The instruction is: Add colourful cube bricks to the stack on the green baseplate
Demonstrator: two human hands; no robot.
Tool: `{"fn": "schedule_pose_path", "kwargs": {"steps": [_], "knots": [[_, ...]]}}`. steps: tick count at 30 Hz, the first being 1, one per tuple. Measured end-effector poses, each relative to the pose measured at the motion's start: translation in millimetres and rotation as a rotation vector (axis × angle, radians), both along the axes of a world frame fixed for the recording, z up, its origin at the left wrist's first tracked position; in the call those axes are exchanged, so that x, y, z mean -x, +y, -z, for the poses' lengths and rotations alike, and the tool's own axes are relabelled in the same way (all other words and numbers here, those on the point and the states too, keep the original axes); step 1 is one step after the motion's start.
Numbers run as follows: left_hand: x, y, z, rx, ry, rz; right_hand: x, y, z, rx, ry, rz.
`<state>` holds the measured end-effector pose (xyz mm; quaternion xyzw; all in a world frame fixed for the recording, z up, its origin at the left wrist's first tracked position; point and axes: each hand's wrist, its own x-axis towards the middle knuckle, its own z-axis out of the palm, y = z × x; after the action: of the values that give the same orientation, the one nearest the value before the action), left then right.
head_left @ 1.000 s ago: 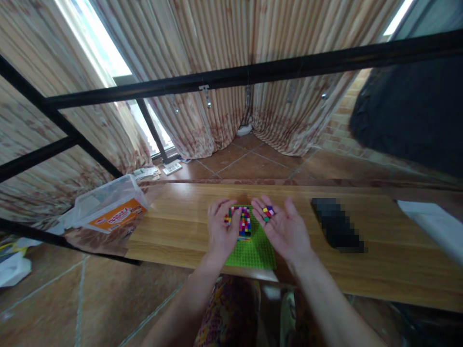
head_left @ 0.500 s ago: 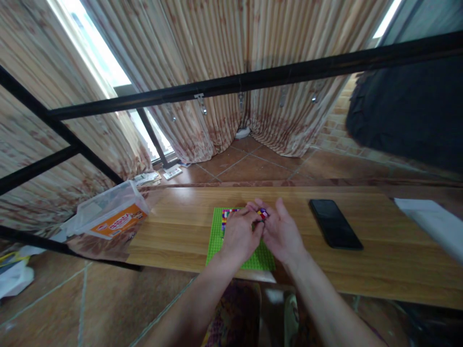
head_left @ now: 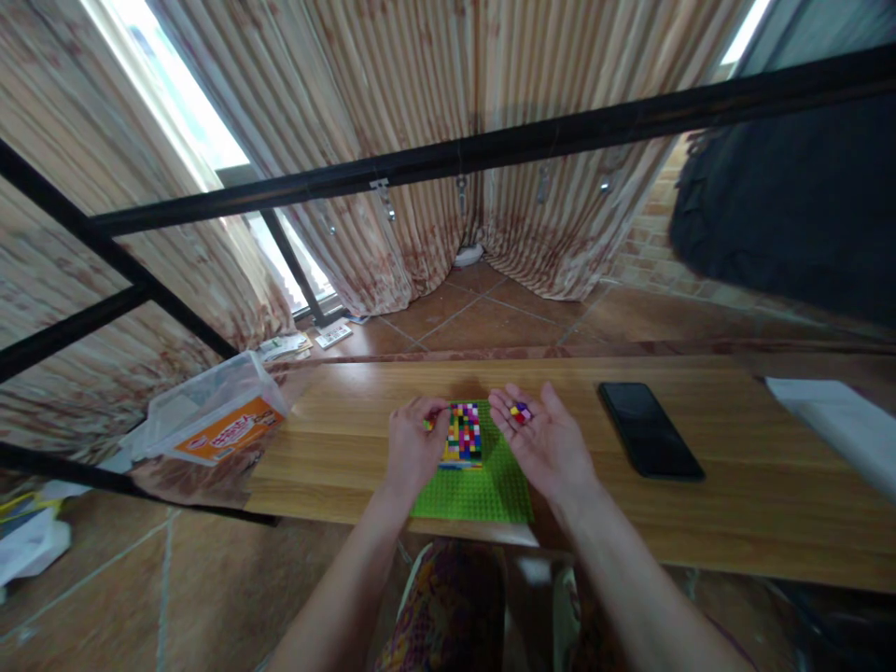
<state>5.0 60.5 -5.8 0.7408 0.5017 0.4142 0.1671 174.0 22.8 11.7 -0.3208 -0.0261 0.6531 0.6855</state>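
Observation:
My left hand (head_left: 412, 446) is over the left edge of the colourful brick block (head_left: 466, 439), thumb and forefinger pinched on a small dark toy brick, mostly hidden by the fingers. That block of many-coloured toy bricks stands on a green studded baseplate (head_left: 483, 499); my left fingers cover its left side. To the right of it, my right hand (head_left: 550, 446) is turned palm up, fingers loosely spread and slightly curled. Several small toy bricks (head_left: 520, 413), red, yellow, purple and pinkish, rest in that palm.
A black phone (head_left: 650, 431) lies right of my right hand on the wooden table (head_left: 336, 439). White paper (head_left: 833, 420) is at the far right. A clear plastic box (head_left: 217, 406) with an orange label stands off the left end. A black metal bar (head_left: 448, 163) crosses beyond the table.
My left hand has moved left from my right palm to the brick block, pinching a small brick. The palm's bricks and the block are now uncovered. My right hand stays almost in place.

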Motion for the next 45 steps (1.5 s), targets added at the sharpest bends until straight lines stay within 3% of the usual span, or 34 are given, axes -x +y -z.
{"fn": "schedule_pose_path", "kwargs": {"steps": [5, 11, 20, 26, 34, 40, 45], "knots": [[6, 9, 11.2, 0.017, -0.048, 0.046, -2, 1, -2, 0.058, 0.013, 0.027], [-1, 6, 8.5, -0.002, 0.074, -0.003, -3, 0, -4, 0.069, 0.007, 0.03], [0, 3, 8.2, 0.003, 0.096, -0.039, -3, -2, -6, 0.064, 0.004, 0.029], [-1, 11, 17.7, 0.116, -0.153, -0.041, -4, -2, -4, 0.048, 0.001, 0.008], [-7, 17, 28.7, 0.475, -0.536, 0.001, -3, -2, -4, 0.047, -0.017, -0.004], [-11, 17, 29.7, 0.604, -0.716, 0.022, -1, -2, -3, 0.066, -0.022, -0.02], [-9, 16, 30.6, 0.62, -0.752, 0.047, -1, -2, -2, 0.076, -0.02, -0.023]]}}
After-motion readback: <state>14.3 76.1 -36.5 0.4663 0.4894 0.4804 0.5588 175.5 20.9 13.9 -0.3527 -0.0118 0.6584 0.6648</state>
